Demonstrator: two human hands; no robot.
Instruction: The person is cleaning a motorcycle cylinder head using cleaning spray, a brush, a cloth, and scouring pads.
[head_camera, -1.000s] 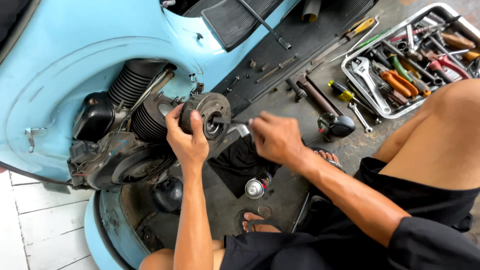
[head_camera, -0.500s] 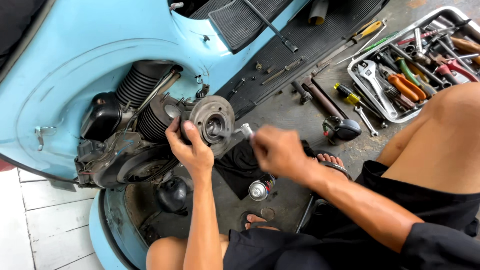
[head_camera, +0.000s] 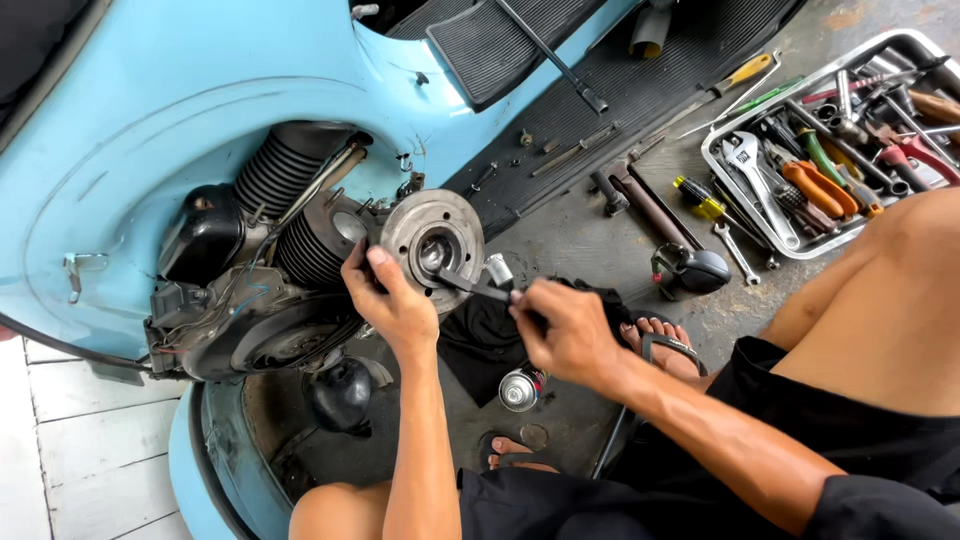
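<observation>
The left hand (head_camera: 395, 305) clasps the round hub (head_camera: 432, 248) by its rim; the right hand (head_camera: 570, 335) pinches a slim tool (head_camera: 470, 287), its length pointing left into the hub's centre.

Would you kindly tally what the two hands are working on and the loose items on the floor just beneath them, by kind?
Round metal hub: 1
Thin dark tool: 1
Black rag: 1
Spray can: 1
Hands: 2, left hand and right hand
Total: 6

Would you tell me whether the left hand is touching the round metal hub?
Touching: the head view shows the left hand with fingers curled over the edge of the round metal hub.
</observation>
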